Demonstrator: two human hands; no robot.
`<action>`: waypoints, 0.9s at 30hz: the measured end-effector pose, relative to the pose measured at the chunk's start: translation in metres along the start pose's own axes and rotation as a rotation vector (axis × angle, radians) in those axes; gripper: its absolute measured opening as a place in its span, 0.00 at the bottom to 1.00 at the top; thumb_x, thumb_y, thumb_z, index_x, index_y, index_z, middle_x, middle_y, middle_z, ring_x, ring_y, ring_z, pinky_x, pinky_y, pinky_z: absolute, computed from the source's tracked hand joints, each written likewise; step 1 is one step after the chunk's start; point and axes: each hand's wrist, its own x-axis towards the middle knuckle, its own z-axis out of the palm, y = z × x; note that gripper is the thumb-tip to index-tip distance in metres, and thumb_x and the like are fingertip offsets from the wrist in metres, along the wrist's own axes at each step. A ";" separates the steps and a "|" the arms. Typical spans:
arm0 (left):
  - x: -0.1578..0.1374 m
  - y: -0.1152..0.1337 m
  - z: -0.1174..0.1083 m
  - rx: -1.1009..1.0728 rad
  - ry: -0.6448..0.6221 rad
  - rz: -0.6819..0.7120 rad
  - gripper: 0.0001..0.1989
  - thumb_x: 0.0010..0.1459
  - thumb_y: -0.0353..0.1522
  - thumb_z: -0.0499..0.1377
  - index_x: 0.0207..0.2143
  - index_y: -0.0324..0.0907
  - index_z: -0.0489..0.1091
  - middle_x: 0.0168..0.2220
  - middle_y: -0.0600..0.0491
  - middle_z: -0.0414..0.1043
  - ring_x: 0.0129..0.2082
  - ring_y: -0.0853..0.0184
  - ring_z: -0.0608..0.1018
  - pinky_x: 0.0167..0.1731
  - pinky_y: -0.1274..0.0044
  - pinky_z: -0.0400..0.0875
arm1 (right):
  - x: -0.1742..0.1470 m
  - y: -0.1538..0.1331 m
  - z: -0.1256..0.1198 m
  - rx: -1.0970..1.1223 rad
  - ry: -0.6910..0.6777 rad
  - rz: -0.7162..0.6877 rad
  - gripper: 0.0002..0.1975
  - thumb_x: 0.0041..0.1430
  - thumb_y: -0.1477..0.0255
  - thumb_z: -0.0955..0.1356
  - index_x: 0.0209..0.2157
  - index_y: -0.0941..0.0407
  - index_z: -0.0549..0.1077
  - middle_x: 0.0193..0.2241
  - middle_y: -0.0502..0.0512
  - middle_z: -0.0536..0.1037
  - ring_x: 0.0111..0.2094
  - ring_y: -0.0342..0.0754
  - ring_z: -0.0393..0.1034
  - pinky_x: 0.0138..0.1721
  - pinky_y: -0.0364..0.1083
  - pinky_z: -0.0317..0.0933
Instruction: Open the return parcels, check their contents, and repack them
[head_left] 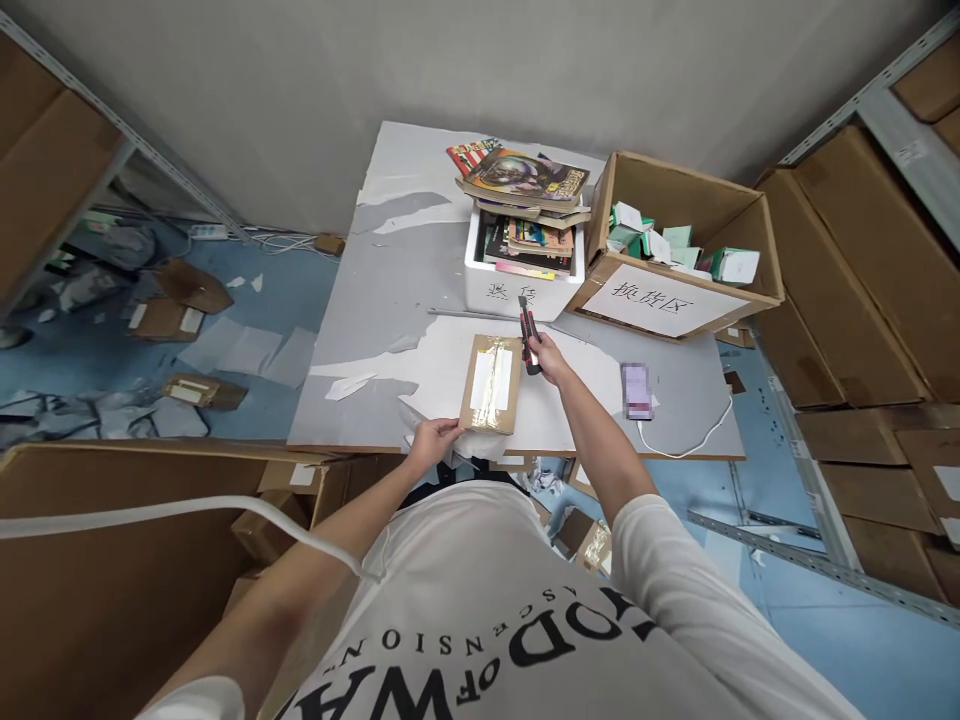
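A small cardboard box [490, 385] lies flat near the front edge of the table, with clear tape and a white label on top. My left hand [435, 442] pinches its near left corner between thumb and fingers. Beside the box's far right corner, my right hand [546, 357] is closed around a red and black box cutter [530, 338]. The cutter's tip points away from me, towards a white bin [521, 290], and is apart from the box.
Magazines and books [525, 180] are piled in and above the bin. Right of it, an open carton [675, 295] holds small green and white boxes. A phone [637, 391] with a white cable lies at right. Stacked cartons [862, 270] stand right; a large carton [112, 600] is at lower left.
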 end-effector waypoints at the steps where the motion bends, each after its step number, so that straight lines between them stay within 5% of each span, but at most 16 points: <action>1: 0.000 -0.001 0.002 -0.002 0.001 -0.005 0.24 0.36 0.47 0.68 0.33 0.39 0.78 0.37 0.47 0.80 0.40 0.53 0.80 0.48 0.62 0.73 | 0.001 0.002 0.001 -0.010 0.010 0.004 0.14 0.55 0.60 0.68 0.36 0.55 0.65 0.36 0.52 0.77 0.27 0.40 0.67 0.28 0.41 0.64; 10: 0.004 0.000 -0.010 0.106 -0.093 -0.027 0.26 0.36 0.46 0.69 0.35 0.38 0.77 0.37 0.44 0.79 0.39 0.53 0.81 0.45 0.63 0.75 | -0.015 0.013 -0.005 0.045 0.109 -0.078 0.15 0.55 0.60 0.67 0.39 0.54 0.63 0.46 0.55 0.74 0.32 0.40 0.70 0.32 0.42 0.67; 13: 0.022 0.015 -0.028 0.269 -0.166 -0.010 0.27 0.40 0.44 0.67 0.40 0.37 0.76 0.42 0.42 0.78 0.41 0.52 0.80 0.46 0.64 0.74 | -0.049 0.025 -0.013 0.102 0.206 -0.128 0.17 0.54 0.60 0.68 0.40 0.53 0.62 0.49 0.55 0.73 0.32 0.41 0.71 0.33 0.45 0.69; 16: 0.062 0.044 -0.038 0.452 -0.097 0.073 0.25 0.49 0.44 0.62 0.45 0.38 0.74 0.49 0.43 0.74 0.49 0.53 0.76 0.54 0.64 0.67 | -0.105 0.049 -0.013 0.183 0.248 -0.094 0.19 0.53 0.59 0.69 0.42 0.53 0.64 0.50 0.56 0.73 0.30 0.41 0.72 0.31 0.45 0.70; 22: 0.157 0.090 -0.007 0.417 -0.150 0.196 0.34 0.53 0.41 0.60 0.61 0.40 0.59 0.62 0.43 0.59 0.59 0.55 0.67 0.58 0.67 0.61 | -0.198 0.098 0.020 0.562 0.279 0.129 0.19 0.52 0.60 0.71 0.45 0.49 0.68 0.53 0.53 0.71 0.37 0.46 0.74 0.30 0.47 0.72; 27: 0.184 0.088 0.020 0.323 -0.254 0.136 0.27 0.50 0.41 0.61 0.52 0.40 0.69 0.55 0.44 0.69 0.55 0.56 0.71 0.55 0.67 0.64 | -0.205 0.113 0.040 0.725 0.270 0.193 0.22 0.52 0.59 0.71 0.48 0.45 0.65 0.55 0.51 0.70 0.46 0.52 0.73 0.38 0.54 0.72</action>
